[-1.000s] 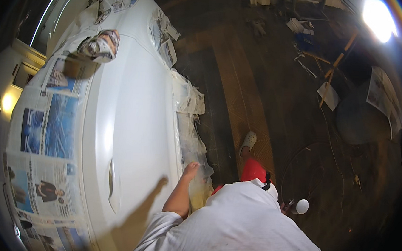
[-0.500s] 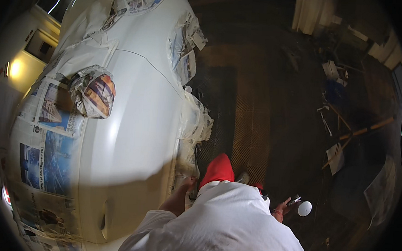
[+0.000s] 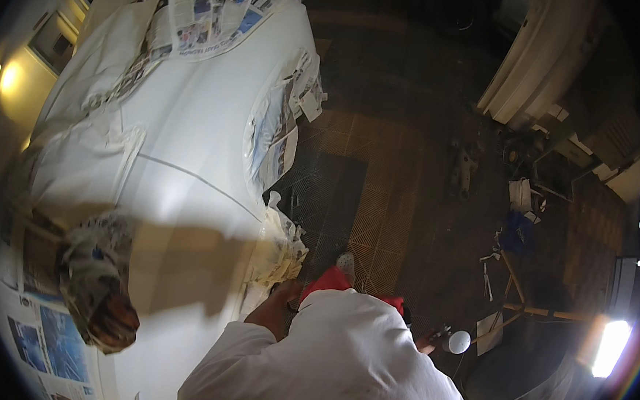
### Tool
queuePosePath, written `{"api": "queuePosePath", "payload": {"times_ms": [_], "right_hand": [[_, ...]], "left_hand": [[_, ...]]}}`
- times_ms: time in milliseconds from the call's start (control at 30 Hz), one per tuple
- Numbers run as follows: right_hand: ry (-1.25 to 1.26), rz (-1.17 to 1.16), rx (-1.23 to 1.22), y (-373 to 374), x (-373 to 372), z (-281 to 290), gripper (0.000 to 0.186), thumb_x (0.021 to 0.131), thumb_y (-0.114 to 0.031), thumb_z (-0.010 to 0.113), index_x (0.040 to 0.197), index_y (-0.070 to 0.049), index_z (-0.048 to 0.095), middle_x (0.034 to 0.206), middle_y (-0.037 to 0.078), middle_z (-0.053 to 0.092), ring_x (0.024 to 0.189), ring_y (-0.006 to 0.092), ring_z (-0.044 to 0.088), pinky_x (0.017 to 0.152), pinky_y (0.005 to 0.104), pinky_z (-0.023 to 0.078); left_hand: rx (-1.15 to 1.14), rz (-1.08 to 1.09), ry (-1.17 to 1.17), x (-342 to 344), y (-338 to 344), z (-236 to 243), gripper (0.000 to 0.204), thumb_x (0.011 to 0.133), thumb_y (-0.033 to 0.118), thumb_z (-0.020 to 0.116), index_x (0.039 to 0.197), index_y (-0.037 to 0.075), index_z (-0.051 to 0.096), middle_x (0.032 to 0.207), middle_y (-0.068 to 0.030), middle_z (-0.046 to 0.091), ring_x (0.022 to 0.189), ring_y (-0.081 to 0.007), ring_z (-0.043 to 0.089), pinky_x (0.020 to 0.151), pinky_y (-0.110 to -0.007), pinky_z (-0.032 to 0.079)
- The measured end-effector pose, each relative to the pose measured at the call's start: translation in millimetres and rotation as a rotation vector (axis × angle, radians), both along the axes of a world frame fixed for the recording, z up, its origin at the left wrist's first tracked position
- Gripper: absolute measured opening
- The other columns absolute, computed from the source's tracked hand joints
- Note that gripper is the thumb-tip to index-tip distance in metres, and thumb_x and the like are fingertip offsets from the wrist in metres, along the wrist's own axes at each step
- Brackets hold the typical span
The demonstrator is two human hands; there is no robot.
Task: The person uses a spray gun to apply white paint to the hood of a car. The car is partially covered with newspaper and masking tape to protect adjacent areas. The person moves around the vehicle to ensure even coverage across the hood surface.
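My right hand (image 3: 425, 343) hangs low at my right side, closed around a spray gun (image 3: 441, 335) with a white round cup (image 3: 459, 343). My left hand (image 3: 285, 292) is down at my left, close to the lower side of a white car body (image 3: 192, 133); its fingers are too dark and blurred to read. Newspaper and pale sheeting mask parts of the car. A crumpled paper wrap (image 3: 99, 282) covers the side mirror, and more masking paper (image 3: 273, 135) fills the wheel opening.
A bright lamp (image 3: 610, 348) shines at the right, beside a wooden stand (image 3: 533, 311). Loose paper (image 3: 489, 331) and a blue item (image 3: 517, 232) lie near it. Dark patterned floor tiles (image 3: 378, 203) run alongside the car. A pale panel or curtain (image 3: 515, 62) stands at the far right.
I have moved forward along the car, so the wrapped mirror now sits lower in view. The bright lamp has come into sight at the right. My right hand keeps the spray gun.
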State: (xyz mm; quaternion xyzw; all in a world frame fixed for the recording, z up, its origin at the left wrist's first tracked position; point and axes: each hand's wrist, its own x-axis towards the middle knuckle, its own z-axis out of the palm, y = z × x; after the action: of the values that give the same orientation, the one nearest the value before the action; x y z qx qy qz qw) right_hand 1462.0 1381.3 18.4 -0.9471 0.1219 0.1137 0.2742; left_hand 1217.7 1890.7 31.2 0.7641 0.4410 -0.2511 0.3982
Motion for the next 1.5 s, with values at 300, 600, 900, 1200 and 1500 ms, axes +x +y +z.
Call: {"api": "queuePosePath", "payload": {"times_ms": [300, 600, 900, 1200, 1500], "right_hand": [[0.092, -0.060, 0.035, 121.8, 168.0, 12.2, 0.058, 0.108, -0.027, 0.053, 0.157, 0.002, 0.038, 0.157, 0.026, 0.044, 0.147, 0.0377, 0.042, 0.120, 0.0417, 0.034], [0.026, 0.159, 0.139, 257.8, 462.7, 20.8, 0.059, 0.107, -0.026, 0.054, 0.156, 0.002, 0.039, 0.156, 0.028, 0.046, 0.145, 0.0390, 0.044, 0.119, 0.0424, 0.035], [-0.208, 0.484, 0.317, 340.4, 704.5, -25.3, 0.056, 0.103, -0.032, 0.061, 0.145, 0.004, 0.053, 0.146, 0.029, 0.056, 0.133, 0.0421, 0.055, 0.110, 0.0468, 0.045], [0.089, 0.528, 0.046, 498.5, 826.9, 6.2, 0.064, 0.102, -0.047, 0.059, 0.141, 0.004, 0.057, 0.140, 0.026, 0.061, 0.127, 0.0391, 0.059, 0.106, 0.0461, 0.046], [0.076, 0.717, -0.069, 697.0, 900.8, 78.7, 0.072, 0.100, -0.056, 0.059, 0.142, 0.003, 0.057, 0.134, 0.024, 0.065, 0.119, 0.0370, 0.063, 0.102, 0.0457, 0.048]], "left_hand": [[0.229, -0.071, -0.201, 193.1, 186.1, 2.9, 0.045, 0.101, 0.035, 0.054, 0.136, 0.008, 0.062, 0.140, -0.0169, 0.061, 0.130, -0.0357, 0.058, 0.110, -0.046, 0.043], [0.040, -0.110, 0.099, 326.8, 171.2, 4.8, 0.036, 0.100, 0.034, 0.053, 0.116, 0.008, 0.070, 0.116, -0.0201, 0.071, 0.113, -0.0373, 0.067, 0.095, -0.049, 0.052], [0.034, -0.154, -0.030, 448.9, 158.8, -8.4, 0.033, 0.103, 0.028, 0.051, 0.120, 0.008, 0.071, 0.115, -0.0202, 0.072, 0.114, -0.0372, 0.067, 0.096, -0.049, 0.053], [0.090, 0.218, -0.089, 504.8, 210.0, -47.0, 0.037, 0.106, 0.029, 0.049, 0.124, 0.003, 0.068, 0.126, -0.0206, 0.068, 0.122, -0.0354, 0.064, 0.103, -0.046, 0.051], [-0.120, 0.958, -0.097, 652.2, 396.7, 52.3, 0.052, 0.108, 0.042, 0.048, 0.149, 0.012, 0.055, 0.151, -0.0179, 0.055, 0.139, -0.0340, 0.052, 0.113, -0.047, 0.043]]}}
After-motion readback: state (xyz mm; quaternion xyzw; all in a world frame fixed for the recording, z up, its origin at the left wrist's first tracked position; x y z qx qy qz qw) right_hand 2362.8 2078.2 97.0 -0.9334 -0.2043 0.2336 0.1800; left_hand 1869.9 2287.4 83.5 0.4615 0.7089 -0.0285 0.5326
